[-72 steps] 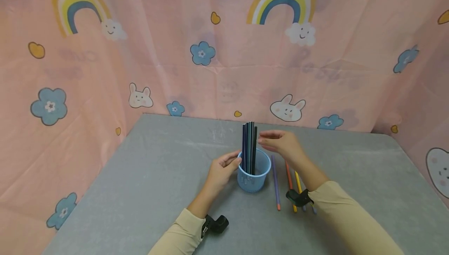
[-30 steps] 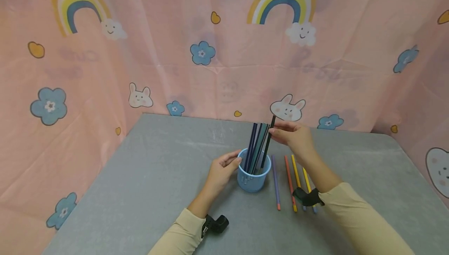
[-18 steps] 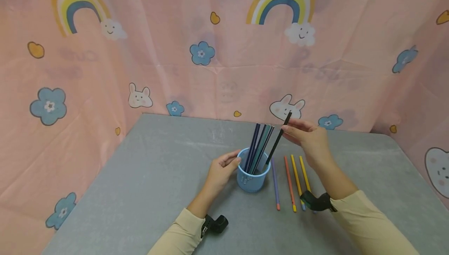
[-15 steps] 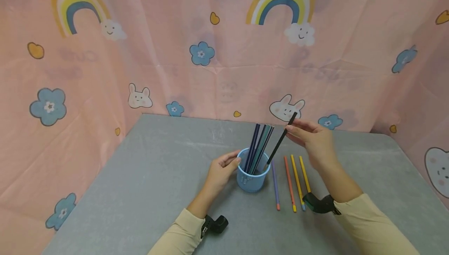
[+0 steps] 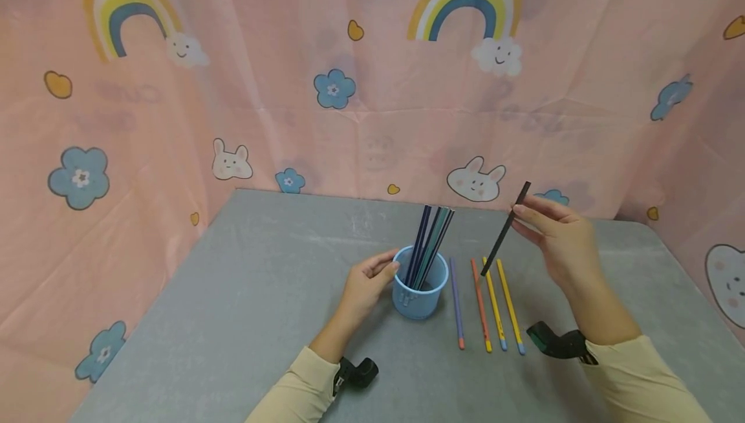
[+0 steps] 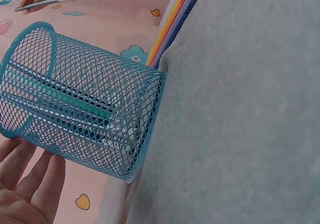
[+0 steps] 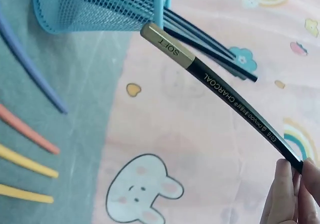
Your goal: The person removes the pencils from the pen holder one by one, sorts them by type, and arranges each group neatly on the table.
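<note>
The right grip (image 5: 561,238) pinched a black pencil (image 5: 504,230) between thumb and fingers, close to its upper end. The pencil slanted through the air, its lower end pointing down and toward the cup, clear of the rim; in the head view that end overlapped the tops of the pencils lying below. The right wrist view showed the lower end to be gold and lettered SOFT, with CHARCOAL printed along the dark shaft.

The left grip (image 5: 362,288) held the blue mesh cup (image 5: 416,305) by its left side, thumb toward the front and fingers toward the back, all near the rim. The cup stood upright on the grey bench (image 5: 279,281). Inside it, a bunch of dark pencils (image 5: 420,240), one of them teal, leaned toward the right side.

Just right of the cup, a purple pencil (image 5: 456,303) lay on the bench, then an orange pencil (image 5: 480,303) and two yellow pencils (image 5: 495,303), all roughly side by side and apart.

Farther out, each wrist carried a black camera (image 5: 362,372) beside a beige sleeve (image 5: 299,387). Behind the bench hung a pink cloth (image 5: 372,141) printed with rainbows, rabbits, flowers and hearts.
</note>
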Available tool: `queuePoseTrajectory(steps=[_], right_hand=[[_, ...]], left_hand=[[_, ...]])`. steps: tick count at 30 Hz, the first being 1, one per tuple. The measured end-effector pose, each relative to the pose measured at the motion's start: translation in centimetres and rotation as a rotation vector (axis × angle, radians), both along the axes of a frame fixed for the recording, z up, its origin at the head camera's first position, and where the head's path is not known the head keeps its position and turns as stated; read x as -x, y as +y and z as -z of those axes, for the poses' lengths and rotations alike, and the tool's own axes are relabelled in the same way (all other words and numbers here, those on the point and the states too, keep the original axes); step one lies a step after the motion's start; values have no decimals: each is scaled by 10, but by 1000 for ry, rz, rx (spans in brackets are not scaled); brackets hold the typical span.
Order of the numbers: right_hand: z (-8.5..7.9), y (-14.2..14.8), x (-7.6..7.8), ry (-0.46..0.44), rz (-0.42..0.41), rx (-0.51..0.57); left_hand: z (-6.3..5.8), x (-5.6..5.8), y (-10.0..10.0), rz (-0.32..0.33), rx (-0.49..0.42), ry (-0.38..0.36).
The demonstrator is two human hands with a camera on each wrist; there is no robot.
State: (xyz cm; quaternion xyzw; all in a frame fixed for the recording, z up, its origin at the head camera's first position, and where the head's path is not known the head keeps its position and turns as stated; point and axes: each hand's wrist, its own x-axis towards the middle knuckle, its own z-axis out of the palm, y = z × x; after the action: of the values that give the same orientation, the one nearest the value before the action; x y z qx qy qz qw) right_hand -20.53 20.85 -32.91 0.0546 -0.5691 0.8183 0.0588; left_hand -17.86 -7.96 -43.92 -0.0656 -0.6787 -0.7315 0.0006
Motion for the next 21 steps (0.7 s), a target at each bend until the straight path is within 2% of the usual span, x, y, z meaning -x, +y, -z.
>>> queuePoseTrajectory(steps=[8,12,21], right_hand=[[19,25,-3,-54,47,-192],[31,38,-2,-114,49,-293],[49,53,5,-295,37,-696]], left_hand=[[1,0,0,0,3,-2],[1,0,1,0,-1,-1],[2,0,1,-5,-10,10]])
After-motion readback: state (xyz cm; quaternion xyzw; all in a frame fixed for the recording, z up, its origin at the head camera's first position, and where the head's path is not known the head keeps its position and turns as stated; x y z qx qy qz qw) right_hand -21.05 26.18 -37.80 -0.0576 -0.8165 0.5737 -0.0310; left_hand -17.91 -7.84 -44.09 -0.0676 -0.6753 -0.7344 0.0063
